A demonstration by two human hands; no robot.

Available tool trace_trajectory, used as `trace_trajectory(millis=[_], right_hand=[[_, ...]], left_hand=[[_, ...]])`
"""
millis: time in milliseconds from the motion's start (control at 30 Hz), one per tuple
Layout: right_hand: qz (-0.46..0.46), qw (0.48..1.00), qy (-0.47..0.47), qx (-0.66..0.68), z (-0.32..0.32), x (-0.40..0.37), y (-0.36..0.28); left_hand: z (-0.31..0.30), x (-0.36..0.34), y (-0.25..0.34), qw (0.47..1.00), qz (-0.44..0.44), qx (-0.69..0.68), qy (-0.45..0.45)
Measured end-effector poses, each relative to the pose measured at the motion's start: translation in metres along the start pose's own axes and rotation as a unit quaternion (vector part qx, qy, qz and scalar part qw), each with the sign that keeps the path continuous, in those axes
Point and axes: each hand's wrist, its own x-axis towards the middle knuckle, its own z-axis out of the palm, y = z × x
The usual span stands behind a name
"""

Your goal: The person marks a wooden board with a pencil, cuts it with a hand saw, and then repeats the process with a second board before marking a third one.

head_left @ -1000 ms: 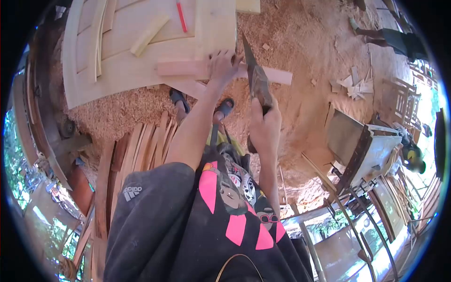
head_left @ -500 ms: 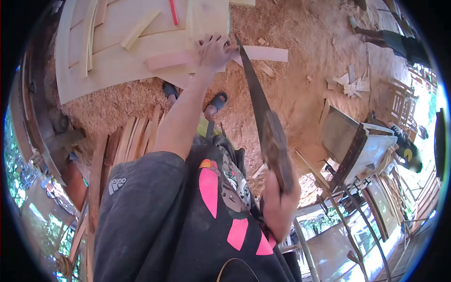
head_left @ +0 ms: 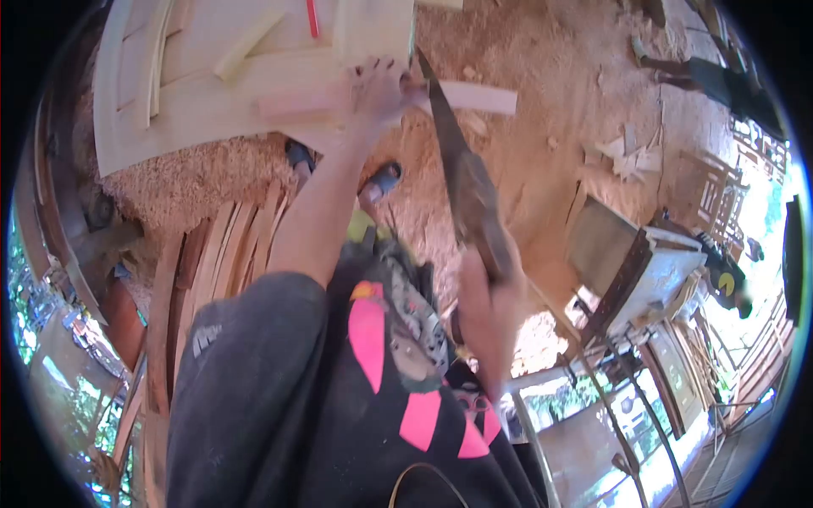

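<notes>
My left hand presses down on a long pale wooden strip that lies across the edge of a big light wooden panel. My right hand grips the handle of a hand saw. The saw blade runs up to the strip and meets it just right of my left fingers. The picture is blurred by motion. My sandalled feet stand on sawdust below the strip.
Sawdust covers the ground. A stack of boards lies at the left. A red pencil and loose slats rest on the panel. A machine table stands at the right, scrap offcuts beyond it. Another person is at top right.
The saw went from pushed forward, to drawn far back, and now moves forward again. My left hand stays on the strip. The view has shifted slightly.
</notes>
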Motion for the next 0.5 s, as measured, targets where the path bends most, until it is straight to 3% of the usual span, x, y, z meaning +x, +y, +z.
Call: trace_trajectory(millis=[133, 167, 233, 300, 400, 500], right_hand=[[0.064, 0.997, -0.017, 0.041, -0.019, -0.037, -0.003], [-0.074, 0.997, 0.008, 0.012, -0.004, -0.016, 0.007], [-0.022, 1.000, 0.003, -0.020, 0.031, 0.034, 0.004], [-0.048, 0.997, 0.018, -0.058, 0.059, 0.064, 0.002], [0.004, 1.000, 0.003, -0.029, 0.047, 0.057, 0.006], [-0.069, 0.998, -0.010, -0.011, 0.007, -0.019, -0.007]], left_hand=[[0.006, 0.007, -0.001, 0.998, 0.001, -0.057, 0.001], [0.006, 0.008, -0.002, 0.998, 0.001, -0.064, -0.008], [0.006, -0.003, 0.001, 0.997, -0.001, -0.074, -0.029], [0.004, 0.003, 0.001, 0.999, -0.003, -0.044, -0.030], [-0.008, 0.003, 0.008, 0.999, -0.005, -0.025, -0.045], [-0.003, -0.001, 0.004, 0.999, 0.012, -0.029, -0.016]])
